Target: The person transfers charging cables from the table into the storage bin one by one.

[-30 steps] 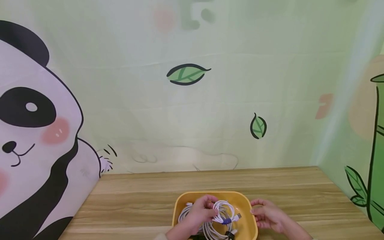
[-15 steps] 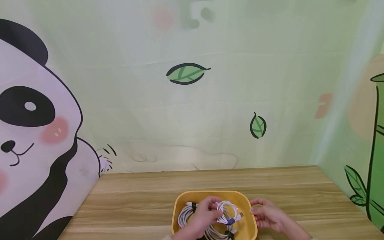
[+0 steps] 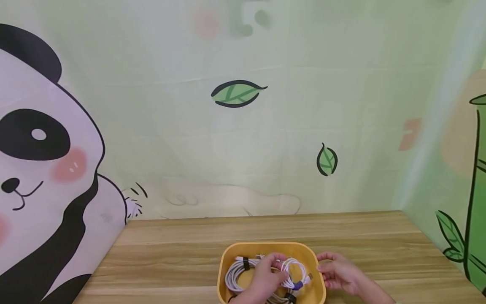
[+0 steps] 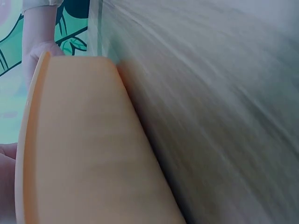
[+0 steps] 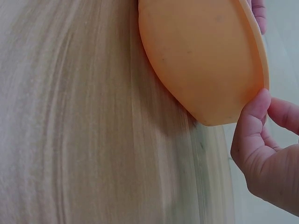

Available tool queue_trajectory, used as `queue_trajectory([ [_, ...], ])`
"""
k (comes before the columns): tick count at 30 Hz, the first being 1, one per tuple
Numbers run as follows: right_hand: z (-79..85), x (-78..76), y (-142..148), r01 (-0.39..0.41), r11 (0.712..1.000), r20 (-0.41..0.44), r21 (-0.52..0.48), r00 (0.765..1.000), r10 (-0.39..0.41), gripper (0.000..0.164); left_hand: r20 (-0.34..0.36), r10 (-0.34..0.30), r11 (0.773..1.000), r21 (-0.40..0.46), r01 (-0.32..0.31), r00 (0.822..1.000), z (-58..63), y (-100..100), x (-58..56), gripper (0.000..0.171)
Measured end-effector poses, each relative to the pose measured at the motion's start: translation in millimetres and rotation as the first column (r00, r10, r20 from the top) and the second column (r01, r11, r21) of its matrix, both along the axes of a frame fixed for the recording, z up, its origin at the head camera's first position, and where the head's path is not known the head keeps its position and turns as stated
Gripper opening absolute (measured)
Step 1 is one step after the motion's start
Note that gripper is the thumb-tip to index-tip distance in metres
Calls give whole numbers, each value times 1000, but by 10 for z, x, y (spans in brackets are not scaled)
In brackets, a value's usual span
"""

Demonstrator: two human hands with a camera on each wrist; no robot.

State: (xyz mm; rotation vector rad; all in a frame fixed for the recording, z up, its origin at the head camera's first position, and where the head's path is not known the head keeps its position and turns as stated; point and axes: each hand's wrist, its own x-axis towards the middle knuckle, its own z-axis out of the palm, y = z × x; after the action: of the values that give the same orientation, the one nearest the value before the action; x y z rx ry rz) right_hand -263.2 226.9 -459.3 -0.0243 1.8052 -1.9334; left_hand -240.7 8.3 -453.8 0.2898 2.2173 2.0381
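Note:
A yellow plastic bin [image 3: 271, 243] stands at the table's near edge. My left hand [image 3: 263, 278] is inside it and pinches a small coiled white USB cable [image 3: 290, 283] with a purple tie, above the other cables. To the left in the bin lies a larger coil of grey cable [image 3: 230, 278] with a black strap [image 3: 246, 264]. My right hand [image 3: 341, 272] holds the bin's right rim. Thumb and index finger pinch that rim in the right wrist view, where the bin's outer wall [image 5: 201, 60] shows. In the left wrist view, the bin's wall [image 4: 88, 140] hides most of the left hand.
Another black strap [image 3: 290, 297] binds grey cable at the bin's near side. The wood-grain table [image 3: 171, 249] reaches back to a cloth backdrop [image 3: 171, 126] printed with a panda, leaves and bamboo.
My left hand has moved right within the bin, carrying the white cable along. More of the grey coil has come into view. The right hand and the bin stay put.

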Motion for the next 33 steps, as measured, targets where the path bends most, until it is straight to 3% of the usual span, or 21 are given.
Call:
queue_trajectory([
  [5,-16,-1,5,-8,1000,-6,-8,1000,8,38,-71,-9,995,-102,2,997,-7,39,20,28],
  [15,-31,3,12,-21,1000,-20,-18,1000,21,38,-71,-21,994,-111,13,997,-56,75,31,28],
  [20,-28,2,12,-27,999,-24,-18,999,27,39,-50,-39,990,-138,32,998,-49,72,44,27],
  [33,-22,-3,11,-26,1000,-15,-15,1000,26,40,28,-116,990,-76,118,993,-66,51,50,30],
])
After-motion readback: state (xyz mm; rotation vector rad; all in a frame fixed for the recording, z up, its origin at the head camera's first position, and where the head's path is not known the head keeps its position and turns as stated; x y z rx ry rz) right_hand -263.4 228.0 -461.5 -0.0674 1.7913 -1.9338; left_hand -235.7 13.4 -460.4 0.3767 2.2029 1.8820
